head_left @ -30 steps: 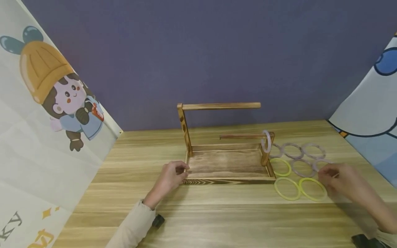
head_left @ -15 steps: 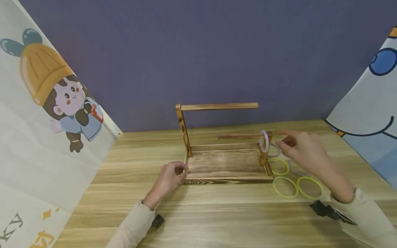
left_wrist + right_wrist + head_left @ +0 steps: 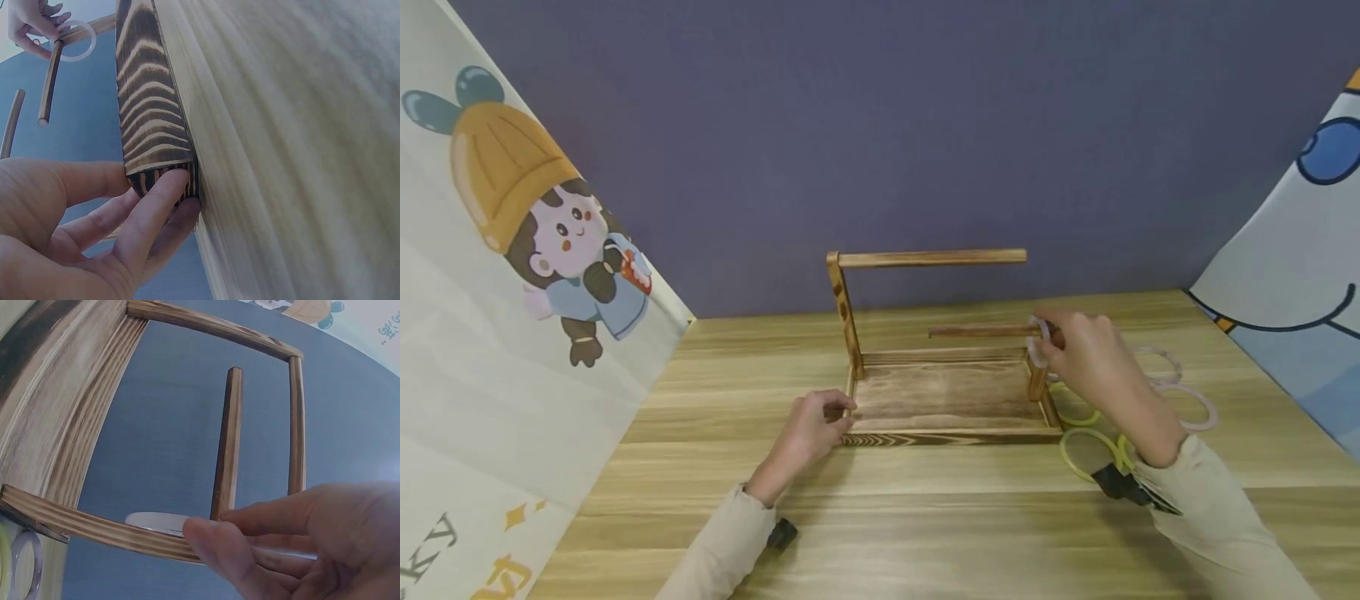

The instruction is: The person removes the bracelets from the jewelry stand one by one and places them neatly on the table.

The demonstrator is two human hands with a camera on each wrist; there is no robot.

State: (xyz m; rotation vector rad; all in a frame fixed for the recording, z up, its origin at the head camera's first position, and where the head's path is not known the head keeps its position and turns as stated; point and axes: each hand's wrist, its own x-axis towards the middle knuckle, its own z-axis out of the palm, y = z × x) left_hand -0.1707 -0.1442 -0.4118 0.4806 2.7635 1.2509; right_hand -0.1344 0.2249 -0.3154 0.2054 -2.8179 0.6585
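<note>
A brown wooden rack with a tray base and two level rods stands on the table. My left hand grips its left end; in the left wrist view the fingers curl round the corner of the striped front board. Around the lower rod, against the right post, hangs a pale purple bangle. My right hand pinches that bangle's rim with thumb and forefinger beside the post. In the right wrist view the thumb hides part of the bangle.
Right of the rack lie several bangles on the table, among them a yellow one and pale purple ones such as this bangle. The right forearm covers some. The upper rod rises at the back, bare, before a dark wall.
My right hand has moved from the bangles on the table, leftward and over them, to the bangle on the lower rod. The left hand has kept its hold on the rack.
</note>
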